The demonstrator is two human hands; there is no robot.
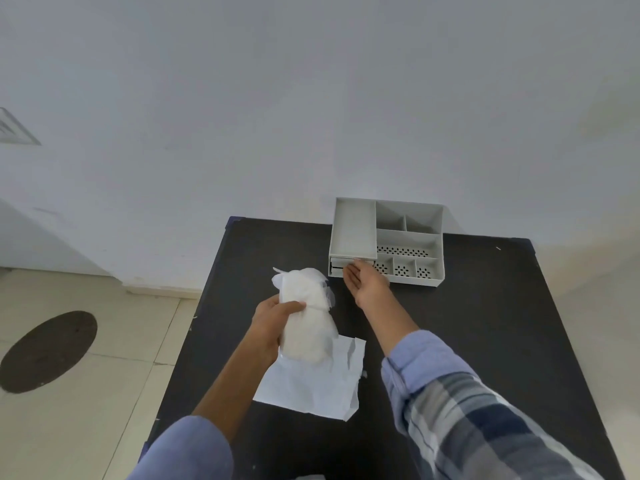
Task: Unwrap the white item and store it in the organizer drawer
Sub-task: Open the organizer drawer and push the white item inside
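Note:
My left hand [273, 323] grips a soft white item [306, 320], still partly in thin clear wrapping at its top, and holds it upright above the black table. A flat white wrapper sheet [311, 386] lies on the table below it. The grey organizer [388, 237] stands at the table's far edge, with several compartments on top and a drawer [337, 265] low at its front left, slightly pulled out. My right hand [363, 278] reaches to that drawer front, palm up, fingertips at its edge. Whether the fingers grip the drawer is hidden.
The black table [467, 323] spans the centre and right. A white wall rises behind it. Tiled floor with a dark round patch [48, 351] lies to the left. The organizer's right compartments have perforated bottoms.

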